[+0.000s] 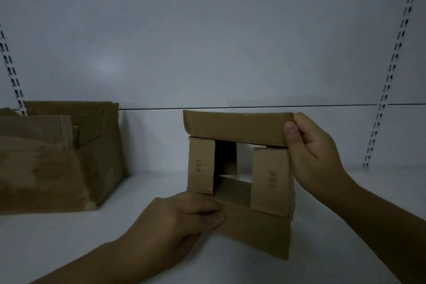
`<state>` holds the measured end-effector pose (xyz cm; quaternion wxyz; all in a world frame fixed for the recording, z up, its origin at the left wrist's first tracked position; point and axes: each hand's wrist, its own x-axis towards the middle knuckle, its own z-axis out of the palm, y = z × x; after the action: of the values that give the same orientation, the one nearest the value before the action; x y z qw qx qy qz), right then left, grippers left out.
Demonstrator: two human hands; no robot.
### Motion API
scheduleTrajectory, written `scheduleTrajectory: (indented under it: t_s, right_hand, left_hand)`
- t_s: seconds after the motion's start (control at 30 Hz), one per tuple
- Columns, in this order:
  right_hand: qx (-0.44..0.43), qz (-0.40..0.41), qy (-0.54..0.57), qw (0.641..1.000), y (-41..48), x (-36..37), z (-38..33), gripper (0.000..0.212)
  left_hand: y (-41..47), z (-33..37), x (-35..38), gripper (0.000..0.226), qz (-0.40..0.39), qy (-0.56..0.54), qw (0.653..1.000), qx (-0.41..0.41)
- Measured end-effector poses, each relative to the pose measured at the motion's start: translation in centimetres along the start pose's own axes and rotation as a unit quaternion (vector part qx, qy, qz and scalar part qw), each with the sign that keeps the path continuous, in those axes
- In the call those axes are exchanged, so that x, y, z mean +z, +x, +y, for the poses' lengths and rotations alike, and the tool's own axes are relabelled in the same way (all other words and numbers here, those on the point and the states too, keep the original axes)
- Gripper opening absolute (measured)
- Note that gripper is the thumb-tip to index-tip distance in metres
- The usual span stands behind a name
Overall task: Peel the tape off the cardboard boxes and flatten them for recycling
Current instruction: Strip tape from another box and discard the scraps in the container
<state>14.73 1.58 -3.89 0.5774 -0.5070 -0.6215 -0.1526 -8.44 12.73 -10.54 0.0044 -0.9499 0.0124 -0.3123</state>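
Observation:
A small brown cardboard box [239,168] is held in front of me with its open end toward the camera, so I see straight through it. Its two side flaps, each printed "10#", are folded inward. The top flap [235,127] stands out toward me and the bottom flap [255,233] hangs down. My left hand [184,221] pinches the bottom flap at its left corner. My right hand [315,154] grips the right end of the top flap, thumb in front. No tape is visible on the box.
A larger open cardboard box [57,157] holding flattened cardboard pieces sits at the left on the white shelf surface [143,226]. Behind is a white back wall with slotted shelf rails at left [13,76] and right [391,64].

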Motion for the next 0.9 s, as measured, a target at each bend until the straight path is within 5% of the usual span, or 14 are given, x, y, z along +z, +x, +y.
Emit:
scheduleTrajectory:
  t_s: [0.07,0.2,0.33,0.53,0.73,0.8,0.9]
  right_hand:
    - [-0.034,-0.029,-0.007,0.999,-1.0,0.6,-1.5,0.023]
    - [-0.138,-0.056,-0.085,0.985,-2.4,2.2,-4.0,0.052]
    - [-0.209,-0.076,-0.111,0.969,-2.5,4.0,-4.1,0.033]
    - [-0.129,-0.004,-0.149,0.980,-1.1,2.9,-4.8,0.048]
    - [0.037,-0.081,-0.125,0.988,-5.7,4.1,-2.7,0.039]
    - [0.047,-0.075,-0.125,0.988,-6.2,4.7,-2.7,0.048]
    - [0.055,-0.068,-0.103,0.991,-6.0,5.2,-2.8,0.048]
  left_hand:
    - [-0.8,0.1,-0.2,0.025,0.013,-0.048,0.999,0.012]
    - [-3.0,-0.7,-0.2,0.026,0.006,-0.137,0.991,-0.002]
    - [-4.1,-1.7,0.3,0.023,0.010,-0.096,0.995,-0.021]
    - [-2.7,-1.8,0.4,0.022,0.105,0.021,0.994,-0.030]
    - [-4.9,-2.0,1.5,0.023,-0.020,-0.010,0.999,-0.026]
    - [-4.9,-2.1,1.1,0.013,-0.022,-0.102,0.986,-0.132]
    - [-3.1,-2.7,0.3,0.027,0.090,-0.309,0.850,-0.418]
